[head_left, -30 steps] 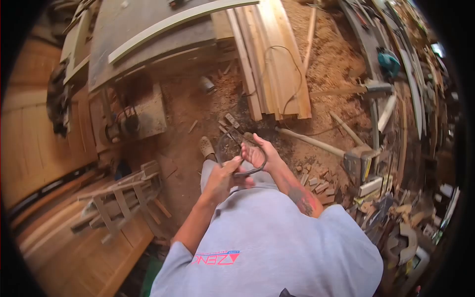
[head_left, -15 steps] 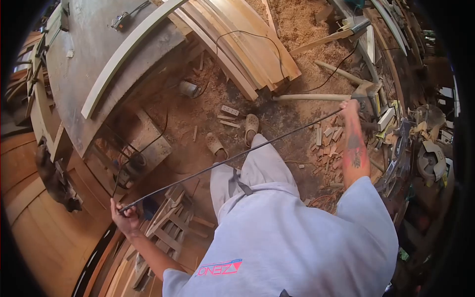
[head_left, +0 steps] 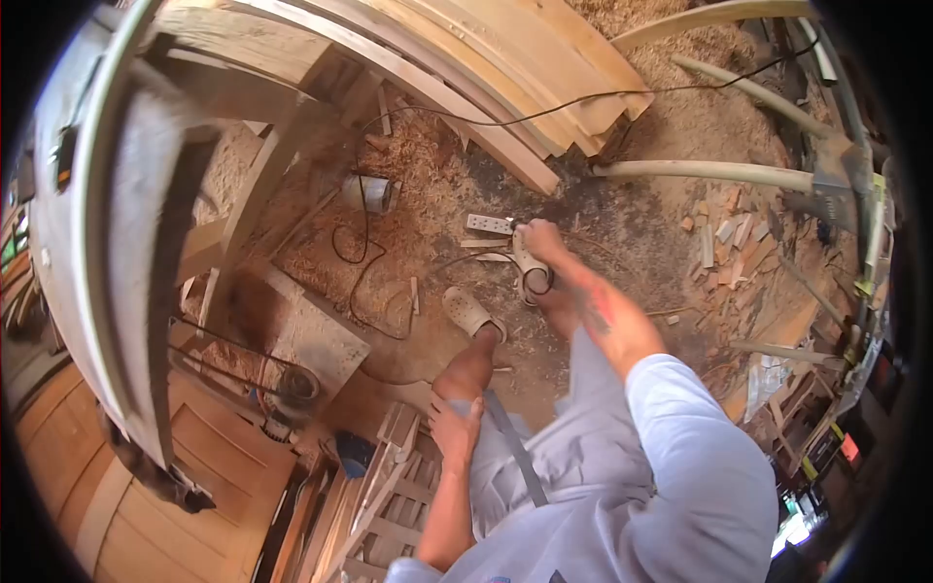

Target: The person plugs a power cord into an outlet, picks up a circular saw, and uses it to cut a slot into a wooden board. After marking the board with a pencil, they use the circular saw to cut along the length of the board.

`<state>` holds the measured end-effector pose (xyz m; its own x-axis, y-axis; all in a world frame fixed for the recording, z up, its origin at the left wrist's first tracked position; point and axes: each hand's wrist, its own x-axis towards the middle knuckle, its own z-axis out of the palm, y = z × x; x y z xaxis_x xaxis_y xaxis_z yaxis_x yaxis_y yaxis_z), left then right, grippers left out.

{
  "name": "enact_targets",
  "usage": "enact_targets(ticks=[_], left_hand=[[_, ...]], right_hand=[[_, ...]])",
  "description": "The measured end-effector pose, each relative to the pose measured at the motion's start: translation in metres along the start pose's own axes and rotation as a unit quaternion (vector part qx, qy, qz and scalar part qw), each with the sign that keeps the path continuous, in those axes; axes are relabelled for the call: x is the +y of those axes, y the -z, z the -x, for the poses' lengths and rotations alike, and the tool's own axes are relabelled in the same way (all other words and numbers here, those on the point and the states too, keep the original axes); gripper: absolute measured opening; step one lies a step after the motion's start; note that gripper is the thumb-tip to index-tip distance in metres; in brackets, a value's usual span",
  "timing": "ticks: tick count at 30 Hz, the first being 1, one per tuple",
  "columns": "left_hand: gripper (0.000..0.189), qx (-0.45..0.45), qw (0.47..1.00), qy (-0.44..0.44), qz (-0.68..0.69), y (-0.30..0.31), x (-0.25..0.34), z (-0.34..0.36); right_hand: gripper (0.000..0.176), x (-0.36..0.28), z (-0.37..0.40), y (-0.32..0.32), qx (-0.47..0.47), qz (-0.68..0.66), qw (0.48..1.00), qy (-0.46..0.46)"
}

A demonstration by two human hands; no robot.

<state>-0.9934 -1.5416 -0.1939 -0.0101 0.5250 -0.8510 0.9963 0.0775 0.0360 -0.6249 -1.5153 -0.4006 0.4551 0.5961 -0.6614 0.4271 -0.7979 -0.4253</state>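
Observation:
Bent low, I have my right hand (head_left: 542, 241) down at the end of a white power strip (head_left: 489, 224) on the floor. Its fingers are closed around what looks like a dark plug, mostly hidden by them. A black cord (head_left: 537, 282) loops just below that hand, over my right clog. My left hand (head_left: 455, 428) lies against my left leg near the knee, fingers extended and holding nothing. The left beige clog (head_left: 470, 312) stands on the floor beyond it. Thin wood strips (head_left: 486, 243) lie beside the power strip.
Stacked boards (head_left: 505, 78) lie at the top. A metal can (head_left: 371, 193) rests among shavings. Wood offcuts (head_left: 731, 243) are scattered at the right. A workbench (head_left: 146, 194) stands at the left, with a wooden door panel (head_left: 185, 457) below it. A long cord (head_left: 583, 97) crosses the boards.
I have bent down. The black cord stretched between both hands is no longer held so; my right hand moved to the power strip, and my left hand let go and came to my leg.

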Motion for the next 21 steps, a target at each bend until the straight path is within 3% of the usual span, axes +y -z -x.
enact_targets(ticks=[1, 4, 9, 11, 12, 15, 17, 20, 21], left_hand=[[0.102, 0.046, 0.999, 0.005, -0.018, 0.002, 0.004, -0.01], [0.098, 0.116, 0.993, -0.02, 0.004, 0.011, 0.012, -0.035], [0.095, 0.161, 0.986, -0.047, -0.008, 0.009, 0.014, -0.062], [0.095, 0.172, 0.984, -0.055, 0.001, 0.011, 0.017, -0.066], [0.096, 0.177, 0.983, -0.054, 0.002, 0.01, 0.018, -0.067], [0.096, 0.177, 0.983, -0.042, 0.01, 0.011, 0.019, -0.066], [0.096, 0.175, 0.984, -0.037, 0.017, 0.012, 0.021, -0.066], [0.095, 0.175, 0.983, -0.046, -0.021, 0.008, 0.023, -0.063], [0.095, 0.172, 0.984, -0.053, -0.011, 0.008, 0.025, -0.062]], right_hand=[[0.045, -0.01, -0.011, -0.021, -0.033, -0.062, 0.996, -0.056], [0.048, 0.009, -0.071, -0.107, -0.045, -0.081, 0.986, -0.141], [0.05, 0.076, -0.13, -0.19, -0.066, 0.028, 0.996, -0.047], [0.047, 0.088, -0.146, -0.205, -0.11, 0.009, 0.994, -0.015], [0.044, 0.085, -0.15, -0.212, -0.076, -0.15, 0.97, -0.175], [0.044, 0.063, -0.143, -0.184, -0.056, -0.102, 0.974, -0.192], [0.044, 0.039, -0.146, -0.169, -0.108, -0.062, 0.977, -0.176], [0.036, 0.01, -0.153, -0.186, -0.046, -0.043, 0.954, -0.294], [0.036, 0.005, -0.155, -0.182, -0.042, -0.05, 0.954, -0.293]])
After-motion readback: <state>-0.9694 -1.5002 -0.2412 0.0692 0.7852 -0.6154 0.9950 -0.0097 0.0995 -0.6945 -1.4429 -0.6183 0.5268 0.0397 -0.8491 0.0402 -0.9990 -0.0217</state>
